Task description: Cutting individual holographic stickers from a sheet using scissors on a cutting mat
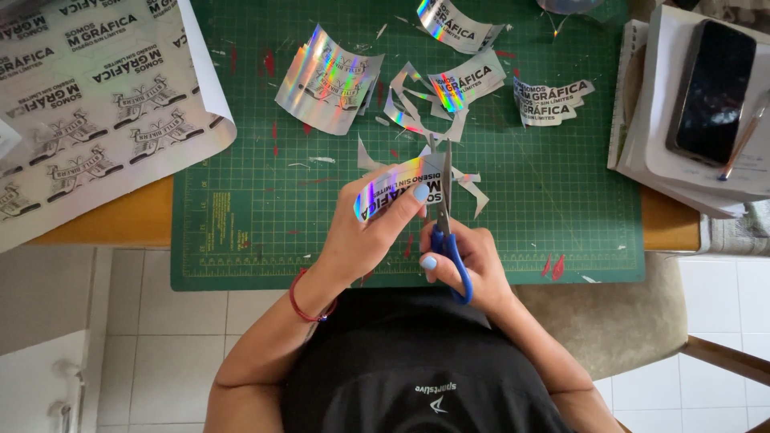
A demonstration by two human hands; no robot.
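My left hand (365,228) grips a small holographic sticker piece (395,188) with dark lettering, held over the near part of a green cutting mat (265,200). My right hand (469,256) holds blue-handled scissors (446,232), fingers through the loops. The blades point away from me and meet the right edge of the sticker piece. A red cord bracelet circles my left wrist.
Cut holographic stickers (329,80) and thin offcuts (417,104) lie scattered on the mat's far half. A large printed sticker sheet (88,96) curls at the left. A dark phone (714,88) and a pen rest on stacked papers at the right.
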